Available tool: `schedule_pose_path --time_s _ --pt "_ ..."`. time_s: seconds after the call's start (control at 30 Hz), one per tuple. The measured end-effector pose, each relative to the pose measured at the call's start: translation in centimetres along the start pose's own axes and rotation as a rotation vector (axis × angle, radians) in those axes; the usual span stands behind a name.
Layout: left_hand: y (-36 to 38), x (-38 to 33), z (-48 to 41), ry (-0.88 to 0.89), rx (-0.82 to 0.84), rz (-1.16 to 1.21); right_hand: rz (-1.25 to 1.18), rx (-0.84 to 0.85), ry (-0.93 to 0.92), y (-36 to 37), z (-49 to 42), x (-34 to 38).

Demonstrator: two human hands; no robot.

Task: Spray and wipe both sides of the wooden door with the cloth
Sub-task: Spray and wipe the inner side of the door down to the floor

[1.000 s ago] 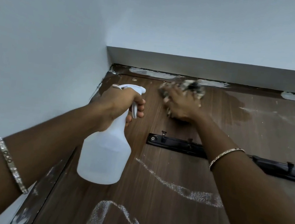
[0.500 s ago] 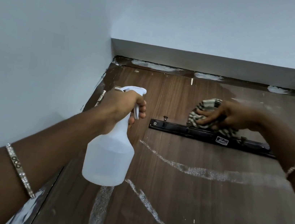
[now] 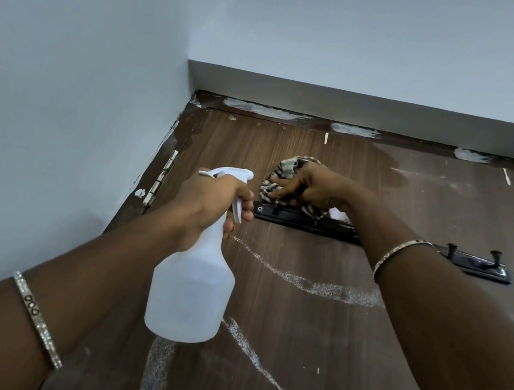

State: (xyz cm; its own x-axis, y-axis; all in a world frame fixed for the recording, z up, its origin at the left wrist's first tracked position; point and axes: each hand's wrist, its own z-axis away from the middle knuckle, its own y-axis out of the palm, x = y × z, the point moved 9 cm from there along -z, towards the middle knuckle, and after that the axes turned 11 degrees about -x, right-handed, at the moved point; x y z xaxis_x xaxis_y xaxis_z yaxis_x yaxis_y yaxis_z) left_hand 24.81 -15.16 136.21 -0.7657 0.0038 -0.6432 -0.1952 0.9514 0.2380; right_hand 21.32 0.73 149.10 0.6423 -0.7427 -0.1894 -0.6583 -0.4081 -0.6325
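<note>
Right hand (image 3: pixel 312 187) clutches cloth (image 3: pixel 289 169) at the hook rail (image 3: pixel 477 264)'s left end on the wooden door (image 3: pixel 295 332); a hook may snag it. Left hand (image 3: pixel 211 201) grips spray bottle (image 3: pixel 191 291); a stray squeeze risks overspray.

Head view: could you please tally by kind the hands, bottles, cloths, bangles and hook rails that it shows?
Hands: 2, left hand and right hand
Bottle: 1
Cloth: 1
Bangles: 2, left bangle and right bangle
Hook rail: 1
Total: 7
</note>
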Motion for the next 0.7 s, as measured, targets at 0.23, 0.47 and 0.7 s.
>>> schedule_pose_path --time_s 0.23,0.47,0.7 --pt "0.2 0.2 0.5 -0.025 -0.003 0.031 0.008 -0.050 0.036 -2.9 3.0 -2.4" --pt "-0.9 -0.2 0.6 0.050 -0.043 -0.023 -0.040 0.005 0.055 -3.3 3.7 -3.4" --pt "0.9 -0.3 1.1 0.054 -0.032 -0.036 0.060 0.004 -0.102 0.9 -1.6 1.1"
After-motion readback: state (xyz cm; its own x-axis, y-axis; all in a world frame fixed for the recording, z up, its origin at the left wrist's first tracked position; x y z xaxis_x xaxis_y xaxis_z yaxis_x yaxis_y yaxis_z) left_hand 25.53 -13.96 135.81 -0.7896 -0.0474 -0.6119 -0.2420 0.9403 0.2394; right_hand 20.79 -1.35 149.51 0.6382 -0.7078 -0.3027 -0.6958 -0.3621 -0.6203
